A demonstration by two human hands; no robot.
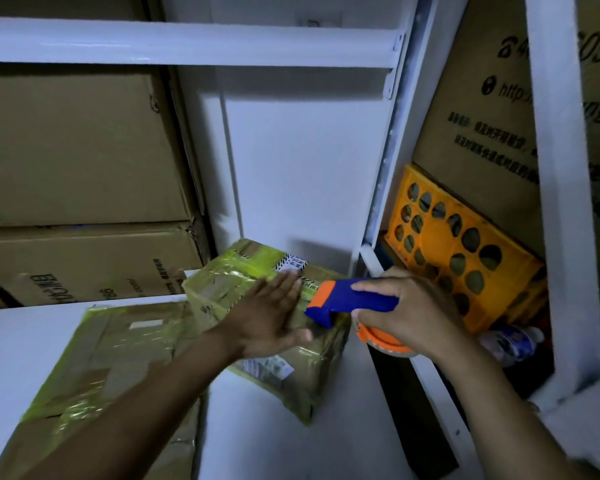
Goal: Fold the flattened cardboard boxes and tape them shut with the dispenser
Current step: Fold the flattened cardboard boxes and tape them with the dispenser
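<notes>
Two brown boxes, glossy with yellowish tape, on the white bench (pixel 257 431): lower-left box (pixel 111 355), centre box (pixel 219 285) under the flat, released left grip (pixel 271 317); right grip (pixel 406 310) grasps the single blue-orange dispenser (pixel 354 299)

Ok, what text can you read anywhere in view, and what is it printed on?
"http": printed box behind the orange crate; rest hidden by the shelf post.
"050": same box, higher up, partly cut off.
"86": lower-left carton.
Stickers on the taped box and the Chinese print: too blurred.
</notes>
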